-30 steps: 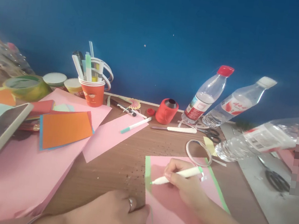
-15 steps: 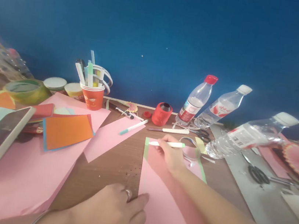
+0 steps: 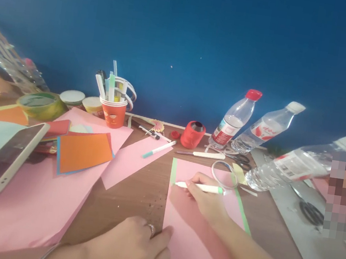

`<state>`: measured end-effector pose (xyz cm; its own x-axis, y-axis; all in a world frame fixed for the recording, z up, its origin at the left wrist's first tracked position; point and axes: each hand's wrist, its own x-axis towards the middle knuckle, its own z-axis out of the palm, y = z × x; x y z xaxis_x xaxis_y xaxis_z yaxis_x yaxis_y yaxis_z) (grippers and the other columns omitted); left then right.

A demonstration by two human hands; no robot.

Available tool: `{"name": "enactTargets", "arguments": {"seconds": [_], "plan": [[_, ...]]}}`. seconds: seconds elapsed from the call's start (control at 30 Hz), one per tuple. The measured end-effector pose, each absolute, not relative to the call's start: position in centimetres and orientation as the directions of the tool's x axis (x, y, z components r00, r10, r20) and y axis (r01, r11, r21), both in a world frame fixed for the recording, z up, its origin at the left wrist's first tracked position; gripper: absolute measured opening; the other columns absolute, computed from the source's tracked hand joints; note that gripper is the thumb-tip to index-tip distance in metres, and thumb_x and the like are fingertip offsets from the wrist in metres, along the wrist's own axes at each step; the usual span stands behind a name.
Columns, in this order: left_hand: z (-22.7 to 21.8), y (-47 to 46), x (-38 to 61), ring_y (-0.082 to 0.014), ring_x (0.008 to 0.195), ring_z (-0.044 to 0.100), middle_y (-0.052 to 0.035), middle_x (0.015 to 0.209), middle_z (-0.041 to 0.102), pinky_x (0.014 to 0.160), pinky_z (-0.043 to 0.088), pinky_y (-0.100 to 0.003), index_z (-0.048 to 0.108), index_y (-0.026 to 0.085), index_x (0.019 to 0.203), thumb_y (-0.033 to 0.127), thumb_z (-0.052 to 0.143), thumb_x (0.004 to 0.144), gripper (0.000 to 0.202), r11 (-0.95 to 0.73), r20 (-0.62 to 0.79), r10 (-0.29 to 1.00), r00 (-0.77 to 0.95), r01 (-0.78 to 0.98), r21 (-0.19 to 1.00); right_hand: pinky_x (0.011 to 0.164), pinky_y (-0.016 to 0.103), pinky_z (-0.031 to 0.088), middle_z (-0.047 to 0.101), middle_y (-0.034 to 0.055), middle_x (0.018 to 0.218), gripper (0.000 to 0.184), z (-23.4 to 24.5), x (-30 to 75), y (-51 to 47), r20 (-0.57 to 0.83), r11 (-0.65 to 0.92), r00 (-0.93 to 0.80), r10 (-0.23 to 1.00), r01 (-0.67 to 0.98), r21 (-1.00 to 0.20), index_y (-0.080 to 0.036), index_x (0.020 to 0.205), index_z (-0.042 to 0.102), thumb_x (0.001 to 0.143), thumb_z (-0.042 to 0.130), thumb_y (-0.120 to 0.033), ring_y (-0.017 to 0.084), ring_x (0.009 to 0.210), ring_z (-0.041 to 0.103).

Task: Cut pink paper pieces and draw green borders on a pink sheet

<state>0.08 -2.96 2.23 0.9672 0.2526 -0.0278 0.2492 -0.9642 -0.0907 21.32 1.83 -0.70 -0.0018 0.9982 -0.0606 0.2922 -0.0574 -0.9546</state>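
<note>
My right hand (image 3: 206,198) pinches a white marker with a green end (image 3: 208,189), its tip touching the left border of a pink sheet of paper (image 3: 190,235). Green stripes run along both side edges of that sheet; the left one is coloured only in its upper part. My left hand (image 3: 131,243), with a ring on one finger, lies flat with its fingertips on the sheet's lower left edge. Partly behind the right hand, a clear tape-like ring (image 3: 224,174) rests at the sheet's upper right.
A teal-tipped marker (image 3: 159,149), a white-handled knife (image 3: 201,154) and a red thread spool (image 3: 193,135) lie beyond the sheet. Three bottles, one a red-capped bottle (image 3: 234,121), stand at back right. Leftward are a paper cup of pens (image 3: 113,114), orange card (image 3: 86,153) and a phone (image 3: 4,161).
My right hand has moved the marker down the sheet's left border, and the green stripe there reaches lower. My left hand keeps its place. The view has shifted slightly left.
</note>
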Motion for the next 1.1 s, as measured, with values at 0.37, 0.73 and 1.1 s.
{"name": "enactTargets", "arguments": {"seconds": [0.37,0.73,1.1], "plan": [[0.9,-3.0,0.0,-0.0166,0.058,0.055,-0.0059,0.098,0.066,0.048,0.040,-0.029,0.058,0.018,0.085,0.015,0.047,0.080,0.013,-0.935,0.158,0.335,0.929,0.348,-0.064,0.050,0.024,0.034,0.054,-0.0020,0.054,0.024,-0.5,21.4,2.0,-0.067,-0.060,-0.007,0.998,0.358,-0.932,-0.019,0.057,0.050,0.079,0.054,-0.028,0.014,0.053,0.050],[1.7,-2.1,0.4,-0.0191,0.066,0.061,-0.0138,0.130,0.052,0.046,0.040,-0.029,0.061,0.016,0.100,0.020,0.049,0.076,0.028,-0.854,-0.139,0.517,0.845,0.520,-0.022,0.047,0.024,0.023,0.040,-0.0054,0.049,0.024,-0.1,21.4,2.1,-0.146,-0.113,-0.063,0.987,0.366,-0.924,-0.019,0.050,0.042,0.071,0.053,-0.020,0.010,0.048,0.036],[2.1,-2.0,0.4,-0.0199,0.067,0.060,-0.0148,0.127,0.054,0.046,0.041,-0.029,0.061,0.014,0.102,0.016,0.048,0.075,0.031,-0.875,-0.160,0.482,0.862,0.484,-0.028,0.049,0.024,0.030,0.048,-0.0036,0.051,0.025,-0.1,21.3,2.0,-0.085,-0.074,-0.015,0.996,0.365,-0.928,-0.020,0.052,0.045,0.075,0.054,-0.026,0.012,0.050,0.045]]}}
